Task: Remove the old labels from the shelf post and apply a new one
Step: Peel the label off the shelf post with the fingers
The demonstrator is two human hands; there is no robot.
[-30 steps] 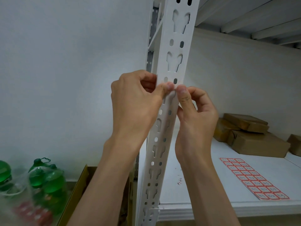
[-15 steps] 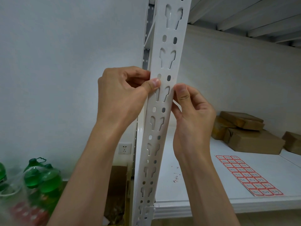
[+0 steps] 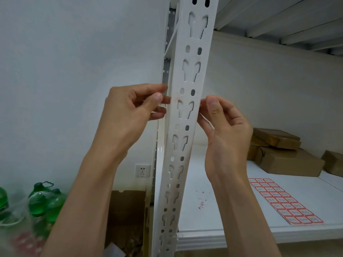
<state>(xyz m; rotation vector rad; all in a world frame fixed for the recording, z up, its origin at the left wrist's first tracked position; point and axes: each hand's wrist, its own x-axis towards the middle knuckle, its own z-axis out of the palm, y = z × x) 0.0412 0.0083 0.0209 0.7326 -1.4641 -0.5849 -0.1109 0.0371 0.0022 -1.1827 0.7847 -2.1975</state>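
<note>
White slotted shelf post (image 3: 187, 101) upright at centre, running top to bottom of view; left hand (image 3: 130, 112) just beside its left edge, fingers loosely curled, thumb tip against forefinger, whether anything pinched between them impossible to tell; right hand (image 3: 224, 123) at the post's right edge, fingers curled, fingertips touching the edge, thumb raised and free; sheet of red-bordered labels (image 3: 284, 201) flat on the white shelf (image 3: 213, 219) to the right; small red scraps (image 3: 201, 203) near the post; brown boxes (image 3: 285, 154) behind; green bottles (image 3: 44, 199) lower left.
</note>
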